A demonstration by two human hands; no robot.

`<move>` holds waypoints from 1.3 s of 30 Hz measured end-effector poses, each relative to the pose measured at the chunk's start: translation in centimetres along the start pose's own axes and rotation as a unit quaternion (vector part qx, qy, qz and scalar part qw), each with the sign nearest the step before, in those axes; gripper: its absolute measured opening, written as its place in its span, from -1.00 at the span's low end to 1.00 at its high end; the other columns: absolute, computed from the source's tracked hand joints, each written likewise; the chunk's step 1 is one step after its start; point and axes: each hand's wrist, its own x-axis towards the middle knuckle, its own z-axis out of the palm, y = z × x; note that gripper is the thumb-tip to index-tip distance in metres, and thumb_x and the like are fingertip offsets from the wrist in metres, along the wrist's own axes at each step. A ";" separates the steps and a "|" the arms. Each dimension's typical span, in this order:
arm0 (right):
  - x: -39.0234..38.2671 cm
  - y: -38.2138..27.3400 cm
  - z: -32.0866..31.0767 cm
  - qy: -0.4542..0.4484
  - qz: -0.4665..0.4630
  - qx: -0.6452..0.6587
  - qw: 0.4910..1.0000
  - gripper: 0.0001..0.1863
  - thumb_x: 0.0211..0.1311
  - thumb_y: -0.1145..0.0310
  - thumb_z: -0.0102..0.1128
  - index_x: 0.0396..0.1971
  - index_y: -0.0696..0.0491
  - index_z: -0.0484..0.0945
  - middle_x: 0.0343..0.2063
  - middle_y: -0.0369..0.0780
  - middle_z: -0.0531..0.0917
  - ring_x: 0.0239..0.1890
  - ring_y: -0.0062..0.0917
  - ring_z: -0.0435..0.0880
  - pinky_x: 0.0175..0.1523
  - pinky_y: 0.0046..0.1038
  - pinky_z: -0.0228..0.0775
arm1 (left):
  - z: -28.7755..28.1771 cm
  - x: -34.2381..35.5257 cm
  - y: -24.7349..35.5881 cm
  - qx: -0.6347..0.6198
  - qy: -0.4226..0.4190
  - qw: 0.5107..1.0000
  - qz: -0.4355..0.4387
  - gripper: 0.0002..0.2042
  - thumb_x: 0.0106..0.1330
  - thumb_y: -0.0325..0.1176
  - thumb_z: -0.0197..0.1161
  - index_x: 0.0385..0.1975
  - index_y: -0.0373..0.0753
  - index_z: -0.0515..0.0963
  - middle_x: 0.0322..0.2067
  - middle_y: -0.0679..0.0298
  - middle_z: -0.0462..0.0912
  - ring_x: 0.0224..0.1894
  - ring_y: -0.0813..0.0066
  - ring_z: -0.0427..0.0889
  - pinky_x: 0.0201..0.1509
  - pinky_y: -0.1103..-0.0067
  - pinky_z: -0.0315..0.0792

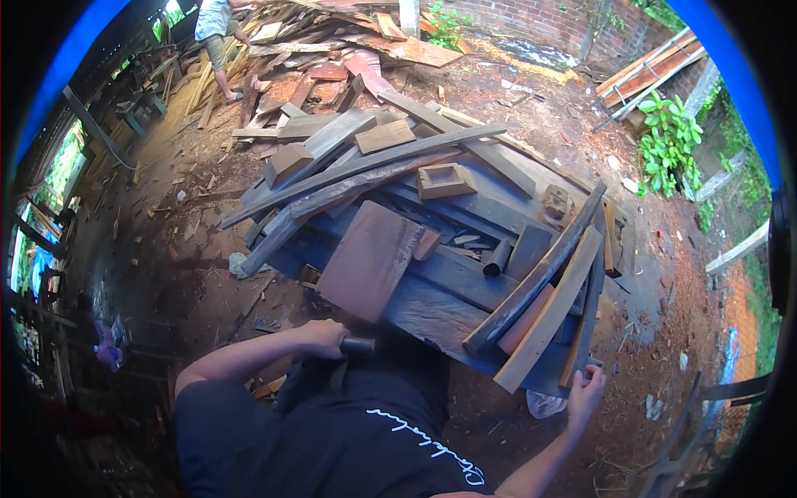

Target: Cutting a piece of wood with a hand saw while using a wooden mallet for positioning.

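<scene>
My left hand [325,339] is closed round a dark, short cylindrical handle [359,347] in front of my waist. What the handle belongs to is hidden. At the near right corner of a dark wooden platform [432,319], my right hand [586,390] has its fingers bent closed; what they grip, if anything, is hard to make out. A reddish-brown thick board [369,261] lies tilted at the platform's near left side. Close to my right hand, a long light-brown plank [552,311] and a dark curved strip [540,274] lie side by side.
Long beams [357,178] cross the far part of the platform, with a small hollowed wooden block [446,180] on top. Beyond lies a big scrap-wood pile [332,70]. A person [217,41] stands at the far left. A leafy plant [668,141] grows at the right.
</scene>
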 end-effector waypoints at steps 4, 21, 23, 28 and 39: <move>3.5 2.9 1.4 0.075 0.035 -0.136 0.987 -0.61 0.32 0.24 0.18 0.04 0.12 0.41 -0.08 -0.04 0.43 -0.04 -0.22 0.48 0.05 -0.25 0.37 | -0.4 0.8 -0.1 -0.015 0.028 0.999 0.008 -0.57 0.06 -0.09 0.35 -0.11 -0.18 0.62 -0.29 0.05 0.71 -0.14 0.09 0.69 0.00 0.25 0.54; 7.9 4.7 5.7 0.094 -0.014 -0.229 0.969 -0.31 -0.03 0.00 0.44 0.05 0.12 0.50 -0.05 0.03 0.54 0.05 -0.05 0.47 0.20 -0.11 0.23 | -6.6 0.8 0.4 -0.038 0.109 0.993 0.016 -0.58 0.05 -0.11 0.38 -0.14 -0.23 0.61 -0.23 -0.01 0.69 -0.09 0.04 0.66 0.05 0.26 0.50; 8.0 3.9 6.0 0.094 0.035 -0.200 0.975 -0.33 -0.09 0.05 0.47 0.02 0.09 0.51 -0.08 0.03 0.55 0.03 -0.06 0.49 0.15 -0.12 0.29 | -6.7 0.7 0.5 -0.023 0.112 0.993 0.022 -0.58 0.05 -0.11 0.39 -0.13 -0.22 0.62 -0.23 0.00 0.69 -0.09 0.05 0.66 0.05 0.26 0.50; 7.7 3.5 5.2 0.118 0.074 -0.127 0.982 -0.33 -0.09 0.11 0.44 0.02 0.17 0.48 -0.08 0.05 0.57 0.05 -0.09 0.51 0.15 -0.18 0.33 | -5.9 1.0 -1.0 -0.073 0.111 0.990 0.051 -0.58 0.05 -0.12 0.42 -0.15 -0.24 0.63 -0.22 0.00 0.68 -0.07 0.06 0.65 0.07 0.29 0.48; 5.7 -1.7 5.0 0.182 0.035 -0.213 0.959 -0.47 0.10 0.10 0.37 -0.01 0.11 0.52 -0.12 -0.03 0.54 -0.01 -0.16 0.51 0.11 -0.18 0.34 | -5.6 0.0 -2.1 -0.106 0.136 0.982 0.078 -0.58 0.09 -0.12 0.39 -0.15 -0.27 0.57 -0.26 -0.01 0.67 -0.07 0.02 0.63 0.06 0.27 0.47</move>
